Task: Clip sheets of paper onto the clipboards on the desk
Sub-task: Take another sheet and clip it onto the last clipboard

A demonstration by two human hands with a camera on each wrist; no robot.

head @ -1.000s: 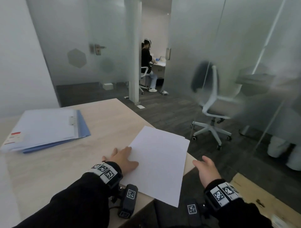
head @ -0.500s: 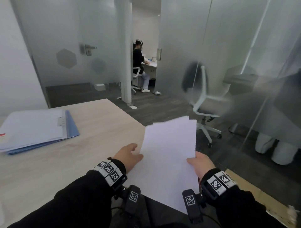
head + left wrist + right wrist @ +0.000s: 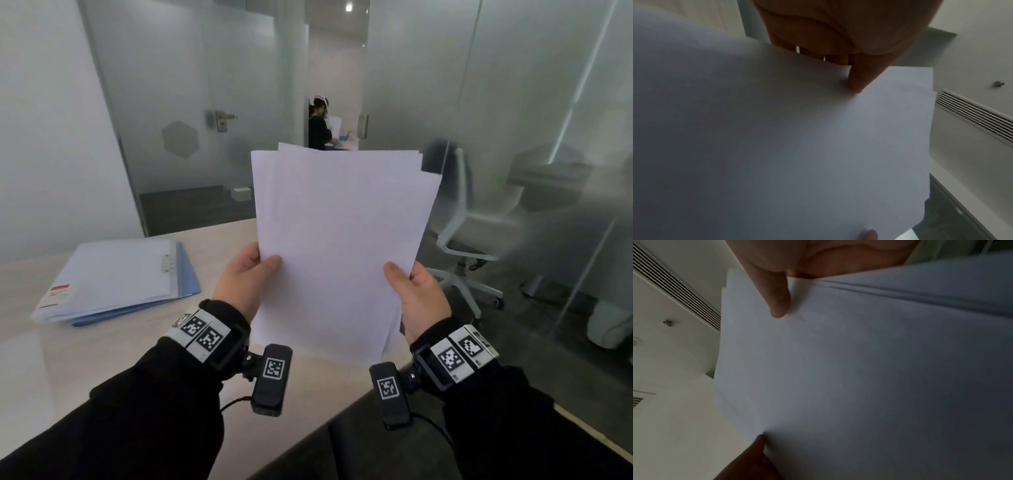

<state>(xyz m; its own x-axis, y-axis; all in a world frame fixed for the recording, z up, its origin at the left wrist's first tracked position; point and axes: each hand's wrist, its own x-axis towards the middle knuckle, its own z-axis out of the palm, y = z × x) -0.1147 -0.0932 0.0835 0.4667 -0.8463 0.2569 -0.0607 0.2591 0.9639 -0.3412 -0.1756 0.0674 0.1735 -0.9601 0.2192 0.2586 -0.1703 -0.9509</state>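
A loose stack of white paper sheets [image 3: 337, 246] stands nearly upright above the desk's near edge, its top edges uneven. My left hand [image 3: 245, 277] pinches its left side, thumb on the front. My right hand [image 3: 414, 291] pinches its right side the same way. In the left wrist view the sheets [image 3: 797, 146] fill the picture under my thumb. The right wrist view shows the sheets [image 3: 859, 378] likewise. A pile of blue clipboards [image 3: 120, 284] with paper on top lies flat at the desk's left, its metal clip [image 3: 166, 263] facing right.
The light wooden desk [image 3: 85, 370] runs left and toward me; its right edge drops to dark floor. A white office chair [image 3: 462, 240] stands beyond frosted glass to the right. A person sits at another desk through the far doorway.
The sheets lay flat on the desk under my left hand. Both hands took hold of them and lifted them upright in front of me.
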